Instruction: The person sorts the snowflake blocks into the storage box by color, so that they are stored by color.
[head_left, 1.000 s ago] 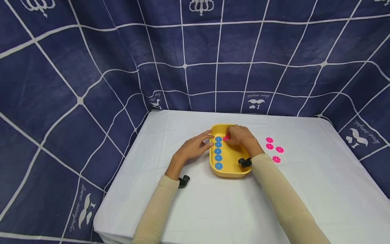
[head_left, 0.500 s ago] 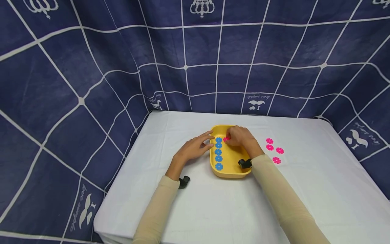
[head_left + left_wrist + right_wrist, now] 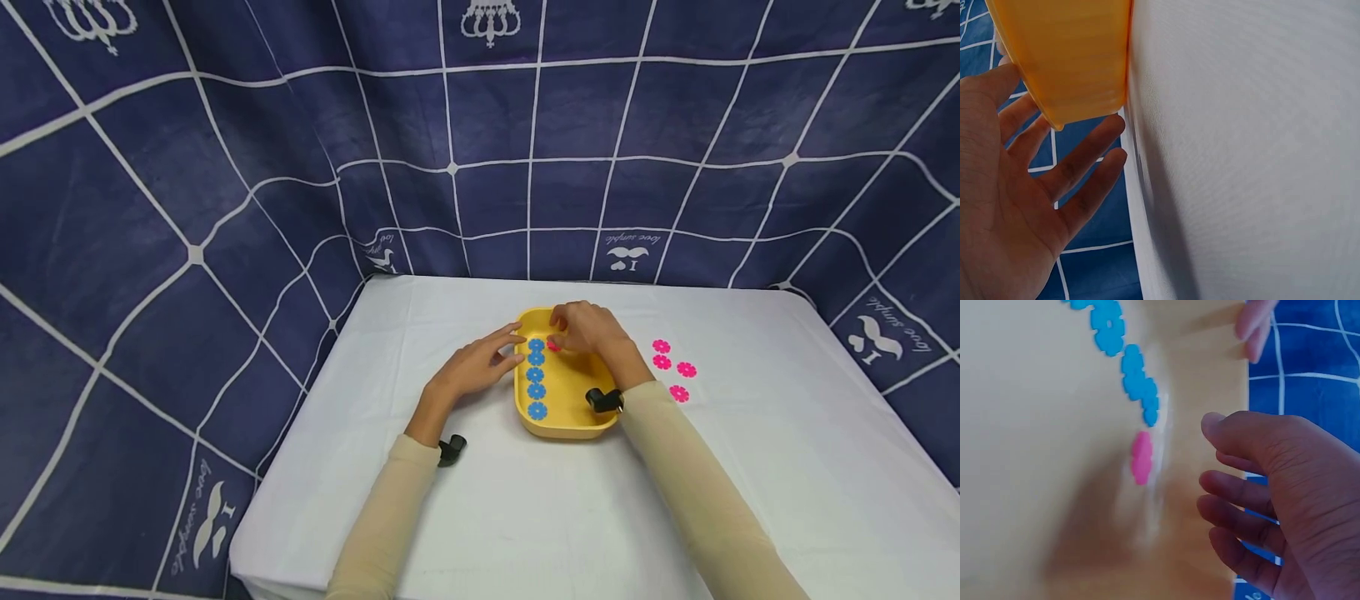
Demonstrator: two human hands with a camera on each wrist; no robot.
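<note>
A yellow plastic tray (image 3: pixel 568 396) sits on the white-covered table. Inside it, several blue flower-shaped discs (image 3: pixel 536 375) form a column along the left side, the far two overlapping. One pink flower-shaped disc (image 3: pixel 1142 458) lies on the tray floor beside the far end of that column. My right hand (image 3: pixel 592 329) hovers over it with thumb and fingers parted; in the right wrist view there is a gap between fingertips and disc. My left hand (image 3: pixel 472 367) is at the tray's left wall with spread fingers. In the left wrist view its thumb and fingers are around the tray's corner.
Several more pink flower-shaped discs (image 3: pixel 678 393) lie loose on the white tablecloth (image 3: pixel 525 517) to the right of the tray. A dark blue curtain (image 3: pixel 570 192) with white lines hangs behind the table and down its sides.
My right hand has let go of the pink disc; its fingers have spread and lifted slightly away. The disc stays on the tray floor. My left hand and the tray have not visibly moved.
</note>
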